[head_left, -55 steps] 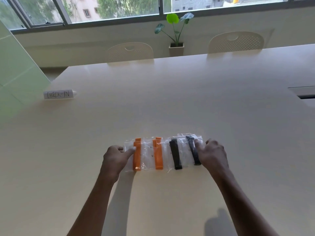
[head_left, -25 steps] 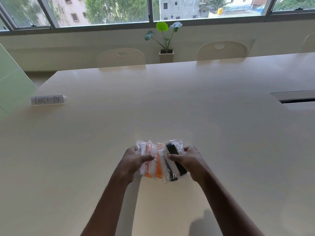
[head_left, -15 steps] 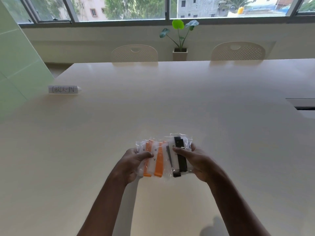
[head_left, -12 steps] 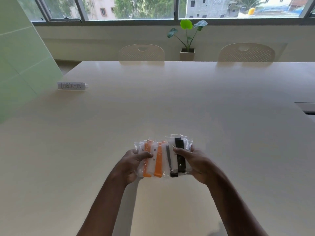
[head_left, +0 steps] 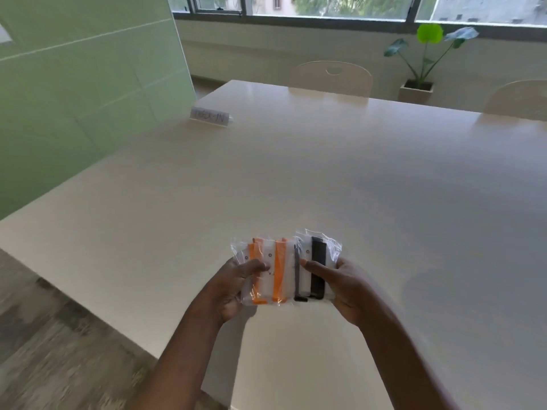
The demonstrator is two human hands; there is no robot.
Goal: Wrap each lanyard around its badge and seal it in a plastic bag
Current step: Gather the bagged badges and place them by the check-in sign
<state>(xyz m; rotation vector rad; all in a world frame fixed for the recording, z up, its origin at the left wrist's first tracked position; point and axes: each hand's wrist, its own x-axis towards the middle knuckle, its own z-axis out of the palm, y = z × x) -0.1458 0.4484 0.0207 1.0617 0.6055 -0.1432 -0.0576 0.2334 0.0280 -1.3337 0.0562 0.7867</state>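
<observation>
With left hand (head_left: 233,287) clutching orange bags (head_left: 268,269), thumb pressing across the front; pinching black bags (head_left: 317,261) in right hand (head_left: 340,287), thumb lying over them; holding both sets touching, fanned, over table (head_left: 325,173).

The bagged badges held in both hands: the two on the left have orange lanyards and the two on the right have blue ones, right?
Not quite. The head view shows the left hand and right hand holding the bagged badges. The left two have orange lanyards, but the right two have black lanyards, not blue.
</observation>
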